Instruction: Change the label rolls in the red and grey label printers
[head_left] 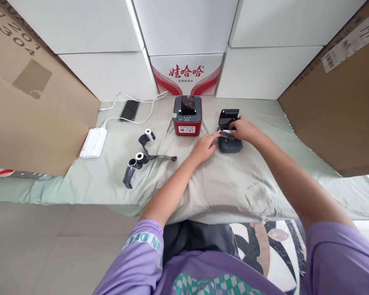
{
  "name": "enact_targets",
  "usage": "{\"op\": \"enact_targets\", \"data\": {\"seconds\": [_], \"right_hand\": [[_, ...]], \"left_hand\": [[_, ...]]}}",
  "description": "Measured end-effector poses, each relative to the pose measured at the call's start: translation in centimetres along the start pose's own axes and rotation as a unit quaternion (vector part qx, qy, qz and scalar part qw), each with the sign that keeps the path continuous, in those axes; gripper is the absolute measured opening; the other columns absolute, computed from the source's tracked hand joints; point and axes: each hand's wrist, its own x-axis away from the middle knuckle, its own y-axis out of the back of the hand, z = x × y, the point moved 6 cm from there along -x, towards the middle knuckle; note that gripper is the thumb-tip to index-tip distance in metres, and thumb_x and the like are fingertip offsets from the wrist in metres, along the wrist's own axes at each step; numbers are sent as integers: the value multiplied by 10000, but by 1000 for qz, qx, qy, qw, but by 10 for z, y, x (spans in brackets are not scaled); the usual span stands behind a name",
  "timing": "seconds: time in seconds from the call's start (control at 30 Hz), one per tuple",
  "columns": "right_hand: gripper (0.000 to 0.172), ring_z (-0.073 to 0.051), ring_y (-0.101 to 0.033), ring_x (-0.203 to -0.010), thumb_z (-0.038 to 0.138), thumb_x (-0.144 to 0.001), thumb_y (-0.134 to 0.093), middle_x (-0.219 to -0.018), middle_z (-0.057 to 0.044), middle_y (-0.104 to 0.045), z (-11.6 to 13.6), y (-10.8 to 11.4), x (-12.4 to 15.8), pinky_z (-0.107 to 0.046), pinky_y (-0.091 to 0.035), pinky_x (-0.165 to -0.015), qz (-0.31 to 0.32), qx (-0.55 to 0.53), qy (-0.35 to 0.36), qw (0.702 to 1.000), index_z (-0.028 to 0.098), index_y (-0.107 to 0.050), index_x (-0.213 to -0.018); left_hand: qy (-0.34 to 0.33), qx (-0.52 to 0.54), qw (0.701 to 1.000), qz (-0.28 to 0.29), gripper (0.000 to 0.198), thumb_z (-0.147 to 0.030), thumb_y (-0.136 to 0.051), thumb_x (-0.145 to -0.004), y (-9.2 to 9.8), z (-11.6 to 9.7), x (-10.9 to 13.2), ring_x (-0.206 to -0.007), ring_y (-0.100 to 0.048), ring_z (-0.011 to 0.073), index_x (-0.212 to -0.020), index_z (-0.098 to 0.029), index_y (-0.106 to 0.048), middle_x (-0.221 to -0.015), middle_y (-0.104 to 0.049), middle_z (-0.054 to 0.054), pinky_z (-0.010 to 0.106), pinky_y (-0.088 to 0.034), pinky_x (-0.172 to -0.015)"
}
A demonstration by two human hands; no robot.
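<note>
A small black printer [230,145] lies on the cloth-covered surface with its lid [228,116] raised. My right hand [243,128] reaches in from the right, its fingers bent at a white paper roll [228,132] inside the opening. Dark strip material [227,136] lies across the front of the opening. From the left, my left hand [205,146] touches the printer's left edge with an outstretched finger; nothing is held in it. Left of the hands stands a red and black printer [187,123], with a dark piece upright in its top.
Rolls and curled dark strips [140,157] lie at the left. Behind them are a phone [129,110], a white power bank [94,143] and a white cable [152,107]. Cardboard boxes [33,106] flank the surface; white boxes [184,24] stand behind.
</note>
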Motion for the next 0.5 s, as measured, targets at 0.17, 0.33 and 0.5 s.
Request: {"op": "enact_targets", "data": {"seconds": [0.17,0.33,0.5], "right_hand": [[328,-359,-644,-1123,214,-705,-811,-1258,-178,-573,0,11,15,-551,-513,-1067,3,-10,71,997,185,-704,-1013],[311,-412,-372,-1546,258,-800,-744,-1536,-217,-443,13,47,39,-619,-411,-1202,-75,-54,86,992,204,-598,-1070],[402,-272,-695,-1071,430,-898,-739,-1189,-119,-679,82,85,71,-509,-571,-963,-146,-281,160,935,276,-503,-1185]], "left_hand": [[22,-32,999,8,647,-61,-481,-848,0,-3,-1,-1374,-573,287,-1475,-177,-588,-1629,-548,43,454,-448,-1213],[32,-50,998,15,629,-94,-473,-879,2,-6,-1,-1410,-552,269,-1492,-195,-569,-1644,-530,19,437,-446,-1215],[52,-70,996,34,594,-127,-477,-915,-4,0,-4,-1423,-556,259,-1497,-200,-568,-1591,-588,51,427,-457,-1209]]}}
